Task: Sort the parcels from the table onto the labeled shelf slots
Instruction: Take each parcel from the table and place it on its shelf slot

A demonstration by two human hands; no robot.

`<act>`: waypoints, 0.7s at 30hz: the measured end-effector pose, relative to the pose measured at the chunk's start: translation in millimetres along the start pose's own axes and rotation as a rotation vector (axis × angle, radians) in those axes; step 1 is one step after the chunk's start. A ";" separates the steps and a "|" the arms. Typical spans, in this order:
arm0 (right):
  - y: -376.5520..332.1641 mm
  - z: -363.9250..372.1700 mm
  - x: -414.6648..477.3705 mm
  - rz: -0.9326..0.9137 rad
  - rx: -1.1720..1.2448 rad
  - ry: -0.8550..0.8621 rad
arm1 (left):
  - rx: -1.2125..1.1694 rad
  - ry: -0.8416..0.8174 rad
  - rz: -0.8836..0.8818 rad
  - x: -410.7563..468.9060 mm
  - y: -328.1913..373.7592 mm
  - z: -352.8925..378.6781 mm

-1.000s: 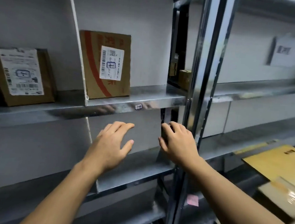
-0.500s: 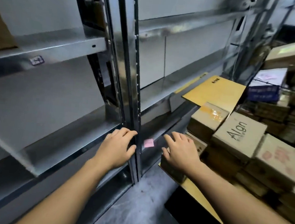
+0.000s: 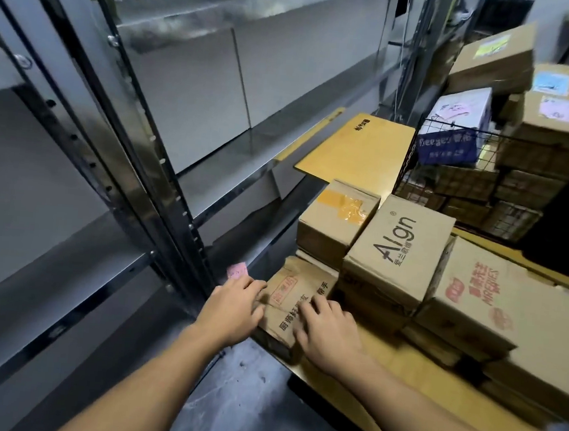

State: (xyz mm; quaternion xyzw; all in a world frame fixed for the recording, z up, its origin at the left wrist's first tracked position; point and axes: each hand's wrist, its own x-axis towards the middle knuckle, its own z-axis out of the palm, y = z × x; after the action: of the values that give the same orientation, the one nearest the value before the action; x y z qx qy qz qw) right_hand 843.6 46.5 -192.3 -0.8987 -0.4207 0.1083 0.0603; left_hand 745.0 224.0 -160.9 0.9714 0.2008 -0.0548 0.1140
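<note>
Both hands are on a brown box at the near corner of the yellow table. The right hand lies on top, fingers spread and nearly flat, not wrapped round it. The left hand seems to press its left edge, fingers straight. The shelf stands just beside the table.

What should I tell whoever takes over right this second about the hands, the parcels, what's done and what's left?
Left hand rests on the flat brown parcel at its left edge.
Right hand rests on its top; not lifted yet.
Parcel lies at the table near corner, by the shelf; taped box, Algn box and red-print box sit behind it.
Done: nothing I can confirm here.
Left: shelve this parcel, then the others.
</note>
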 end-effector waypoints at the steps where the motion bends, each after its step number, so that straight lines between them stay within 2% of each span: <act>1: 1.9 3.3 1.6 0.006 0.032 0.010 | -0.007 -0.018 -0.016 3.4 0.8 5.3; 5: 9.1 10.4 -1.6 0.118 0.234 0.043 | -0.043 -0.098 -0.065 13.7 -0.2 23.5; 10: 11.8 18.7 2.6 0.232 0.474 -0.106 | -0.295 -0.105 -0.130 23.4 -0.2 41.5; 15: 1.4 23.6 10.8 0.232 0.715 -0.104 | -0.457 0.020 -0.191 16.5 -4.3 46.9; 21: -10.3 17.6 26.1 0.201 0.899 -0.010 | -0.668 0.230 -0.262 -6.0 -12.6 38.7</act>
State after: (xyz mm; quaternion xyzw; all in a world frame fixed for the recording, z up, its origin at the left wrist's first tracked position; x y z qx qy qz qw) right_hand 847.8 73.4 -211.1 -0.8193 -0.2428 0.2895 0.4313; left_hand 732.0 223.6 -199.9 0.8466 0.3416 0.1092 0.3932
